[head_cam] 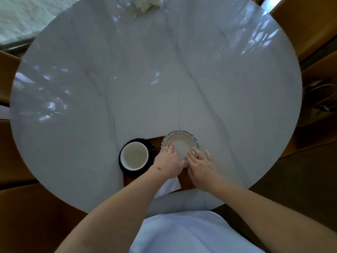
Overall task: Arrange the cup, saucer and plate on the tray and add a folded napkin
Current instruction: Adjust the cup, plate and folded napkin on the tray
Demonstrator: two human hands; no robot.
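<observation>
Round marble counter (164, 79), grey-veined. A brown tray (155, 141) sits at its near edge, largely covered. Black saucer (152, 149) overhangs the tray's left edge; a white cup (134, 155) stands upright on it. Scalloped plate (180, 143) occupies the tray's far right corner. White napkin (169, 187) lies at the tray's near edge, partly under the left forearm. Left hand (166, 161) and right hand (199, 166) both rest on the plate's near rim, fingers (196, 152) loosely spread, holding the plate. A pale crumpled item (145, 2) lies at the counter's far edge.
</observation>
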